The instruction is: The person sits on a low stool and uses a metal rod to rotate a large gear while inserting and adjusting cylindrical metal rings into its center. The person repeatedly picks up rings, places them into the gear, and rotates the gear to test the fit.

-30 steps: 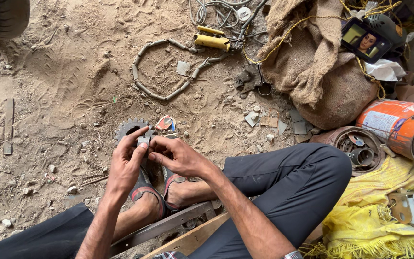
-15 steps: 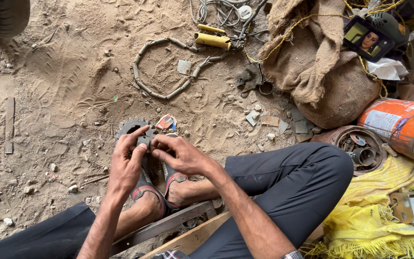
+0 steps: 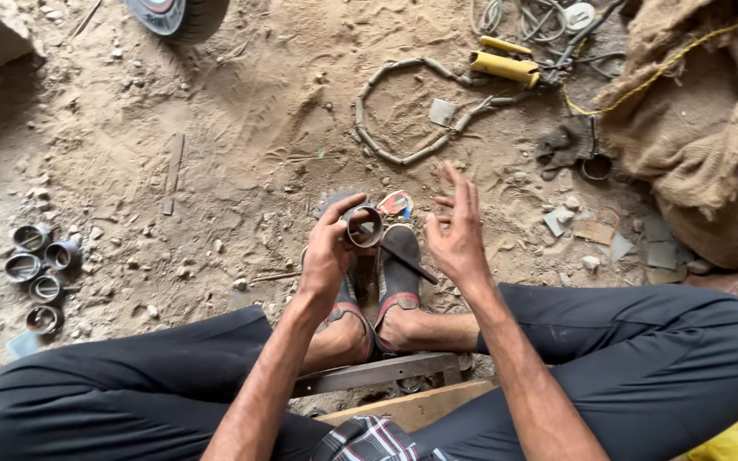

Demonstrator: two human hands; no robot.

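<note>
My left hand (image 3: 328, 249) grips a short metal ring-shaped pipe piece (image 3: 365, 227) by its rim, holding it above my sandalled feet (image 3: 386, 290). A thin dark rod (image 3: 403, 263) slants down from below the ring. My right hand (image 3: 457, 232) is just to the right of the ring, fingers spread apart, holding nothing. I sit with dark trousers, knees apart, over sandy ground.
Several similar metal rings (image 3: 40, 273) lie on the sand at the left. A yellow-handled tool (image 3: 506, 67) and cables lie at the top, a segmented loop (image 3: 403, 111) near them. A burlap sack (image 3: 702, 128) fills the right. A metal bar (image 3: 377, 373) and a wooden plank (image 3: 403, 408) sit under my legs.
My right hand has let go of the ring and pulled away to the right with fingers spread. The camera view has shifted right, revealing the rings on the left.
</note>
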